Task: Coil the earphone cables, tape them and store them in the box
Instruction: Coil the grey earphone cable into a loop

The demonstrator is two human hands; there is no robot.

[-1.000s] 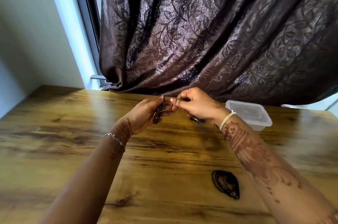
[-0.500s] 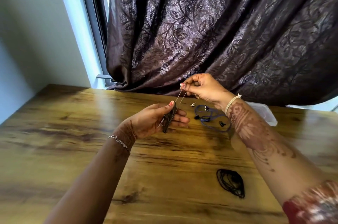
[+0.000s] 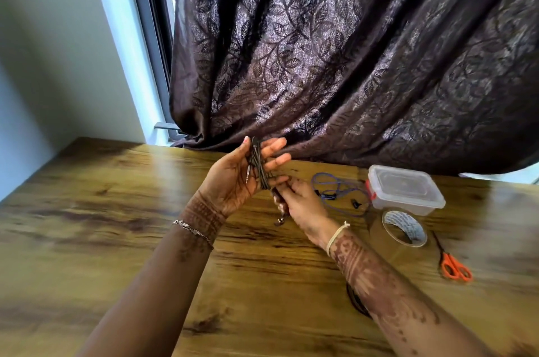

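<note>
Curtain [image 3: 350,65]: dark brown-purple, leaf-and-vine pattern noted. Counter [image 3: 87,225]: warm brown wood grain, darker streaks. Black is recorded for the coiled cable [image 3: 258,164], purple-blue for the loose cable [image 3: 335,184]. Box [image 3: 405,190]: clear, red clasp. Scissors [image 3: 455,267]: orange handles. Reddish henna motifs are seen on the right forearm [image 3: 379,278].

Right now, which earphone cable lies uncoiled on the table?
The purple cable beside the box; the held cable and the coiled cable are black.

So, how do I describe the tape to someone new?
Go to the right side of the wooden table. A clear box stands there; the tape lies just in front of it. It is the only ring, with a white core.
</note>
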